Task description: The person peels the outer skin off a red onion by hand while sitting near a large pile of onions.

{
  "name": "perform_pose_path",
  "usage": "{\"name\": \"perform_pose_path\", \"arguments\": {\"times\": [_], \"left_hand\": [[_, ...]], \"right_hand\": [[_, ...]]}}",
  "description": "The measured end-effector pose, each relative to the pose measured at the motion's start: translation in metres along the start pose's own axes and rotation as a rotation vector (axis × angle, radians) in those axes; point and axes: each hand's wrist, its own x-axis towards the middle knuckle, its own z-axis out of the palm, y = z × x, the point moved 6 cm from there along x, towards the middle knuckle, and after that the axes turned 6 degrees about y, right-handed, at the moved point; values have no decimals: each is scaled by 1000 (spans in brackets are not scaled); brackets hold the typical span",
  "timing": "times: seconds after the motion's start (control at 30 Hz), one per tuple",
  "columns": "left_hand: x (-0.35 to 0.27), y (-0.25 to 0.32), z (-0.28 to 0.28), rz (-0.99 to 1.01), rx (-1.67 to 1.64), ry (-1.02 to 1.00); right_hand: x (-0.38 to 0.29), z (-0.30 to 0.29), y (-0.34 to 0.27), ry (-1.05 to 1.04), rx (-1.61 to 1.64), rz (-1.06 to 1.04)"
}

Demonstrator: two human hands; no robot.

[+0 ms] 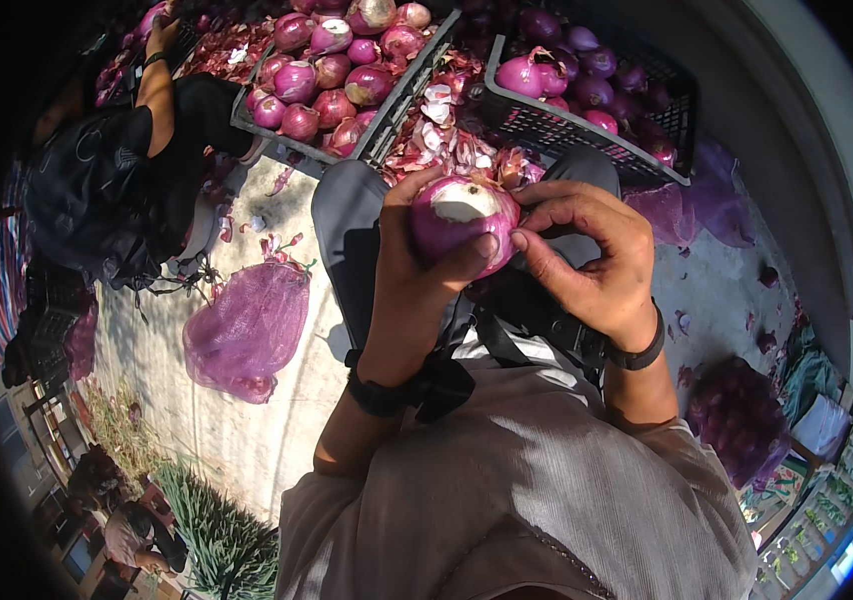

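Note:
A large red onion [464, 229] with a pale cut patch at its top is gripped in my left hand [426, 270], the thumb lying across its front. My right hand [591, 255] is at the onion's right side, thumb and forefinger pinched together against its skin. Whether a strip of skin lies between those fingertips is too small to tell. Just beyond the onion, loose papery onion skins [438, 139] cover the ground between my knees and two crates.
One black plastic crate [396, 94] of red onions stands ahead; another crate [584, 124] stands right of it. A co-worker [111, 172] sits at the left. A purple mesh bag [250, 330] lies on the floor. A full onion sack [738, 420] is at my right, green onions [220, 517] lower left.

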Motion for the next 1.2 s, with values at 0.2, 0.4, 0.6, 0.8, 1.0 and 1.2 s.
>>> {"name": "perform_pose_path", "arguments": {"times": [0.2,0.4,0.6,0.8,1.0,1.2], "left_hand": [[1,-2,-2,17,41,14],[3,-5,-4,-81,76,44],[-1,-4,0,-194,-117,36],[1,-4,1,-134,-118,41],[4,-7,-2,-65,-5,47],[1,-4,-1,-98,-15,46]], "right_hand": [[1,3,2,-1,-29,-14],[2,3,9,24,-30,-10],[4,-3,15,63,30,62],[5,3,6,4,31,-2],[2,5,8,-3,13,-11],[3,3,12,14,-30,10]]}}
